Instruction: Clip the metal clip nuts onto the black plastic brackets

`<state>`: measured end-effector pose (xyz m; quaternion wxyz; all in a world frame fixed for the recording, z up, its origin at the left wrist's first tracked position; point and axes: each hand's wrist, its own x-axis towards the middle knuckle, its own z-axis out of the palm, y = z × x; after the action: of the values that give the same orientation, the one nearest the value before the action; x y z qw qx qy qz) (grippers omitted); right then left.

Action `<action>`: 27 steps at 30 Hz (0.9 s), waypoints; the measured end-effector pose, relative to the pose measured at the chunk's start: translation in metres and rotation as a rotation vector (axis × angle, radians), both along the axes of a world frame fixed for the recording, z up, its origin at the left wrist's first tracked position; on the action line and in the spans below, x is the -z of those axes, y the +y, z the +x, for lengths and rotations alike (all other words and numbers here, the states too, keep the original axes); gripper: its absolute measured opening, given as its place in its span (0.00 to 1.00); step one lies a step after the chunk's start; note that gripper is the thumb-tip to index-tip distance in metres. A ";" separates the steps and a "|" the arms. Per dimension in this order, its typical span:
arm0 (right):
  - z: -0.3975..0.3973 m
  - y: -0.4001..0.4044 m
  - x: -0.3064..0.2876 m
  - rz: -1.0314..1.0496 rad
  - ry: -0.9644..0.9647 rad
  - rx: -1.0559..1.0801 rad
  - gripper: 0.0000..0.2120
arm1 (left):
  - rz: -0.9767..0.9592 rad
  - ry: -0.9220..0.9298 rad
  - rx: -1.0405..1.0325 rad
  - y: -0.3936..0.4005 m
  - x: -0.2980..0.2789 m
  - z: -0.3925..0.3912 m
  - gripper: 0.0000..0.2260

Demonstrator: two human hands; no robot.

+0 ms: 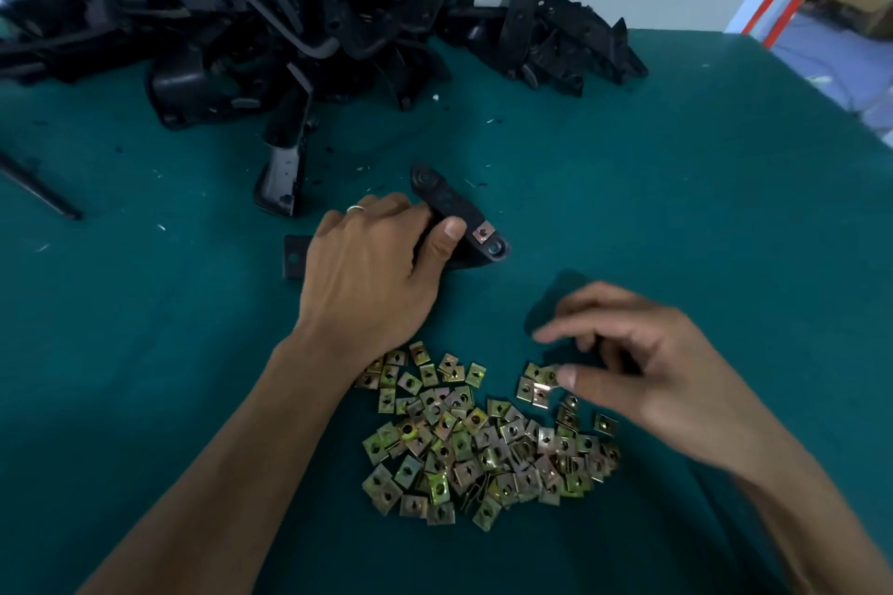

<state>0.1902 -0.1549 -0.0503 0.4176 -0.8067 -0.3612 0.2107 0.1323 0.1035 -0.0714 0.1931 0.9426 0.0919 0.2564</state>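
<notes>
My left hand [372,266] grips a black plastic bracket [439,196] lying on the green table, thumb pressed on its top. One metal clip nut [482,233] sits clipped on the bracket's right end. A loose heap of brass-coloured clip nuts [483,444] lies near the front. My right hand [642,367] hovers over the heap's upper right, fingers loosely curled, thumb tip close to a nut [540,394]. Whether it touches or holds a nut is unclear.
A large pile of black plastic brackets [309,15] fills the back of the green table [700,208]. A single bracket [282,169] lies just ahead of my left hand. A thin black rod [38,193] lies at the left. The table's edge runs along the right.
</notes>
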 end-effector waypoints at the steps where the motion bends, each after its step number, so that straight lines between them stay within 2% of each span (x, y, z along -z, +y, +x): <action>1: -0.005 -0.002 0.001 -0.012 -0.056 0.009 0.11 | 0.000 -0.011 0.000 -0.001 -0.001 0.000 0.18; 4: -0.013 0.002 0.001 -0.046 -0.157 0.001 0.12 | 0.004 -0.023 0.000 -0.002 -0.002 0.000 0.17; 8: -0.014 0.009 -0.001 -0.061 -0.147 -0.018 0.10 | 0.001 -0.017 0.000 -0.002 -0.002 0.000 0.17; 11: -0.011 0.006 0.001 -0.004 -0.075 -0.022 0.10 | 0.009 -0.025 0.009 -0.001 -0.002 0.000 0.16; 15: -0.006 0.003 0.005 0.114 0.036 0.109 0.04 | 0.017 -0.028 0.018 -0.001 -0.001 0.000 0.16; 20: 0.005 0.001 0.003 0.418 0.310 0.242 0.12 | 0.005 -0.052 0.026 -0.002 -0.001 0.001 0.16; 27: 0.005 0.002 -0.004 0.490 0.486 0.280 0.10 | -0.011 -0.057 0.021 -0.002 0.001 0.003 0.18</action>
<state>0.1952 -0.1528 -0.0468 0.6965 -0.6510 -0.1774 0.2441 0.1350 0.1016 -0.0721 0.2034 0.9348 0.0778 0.2806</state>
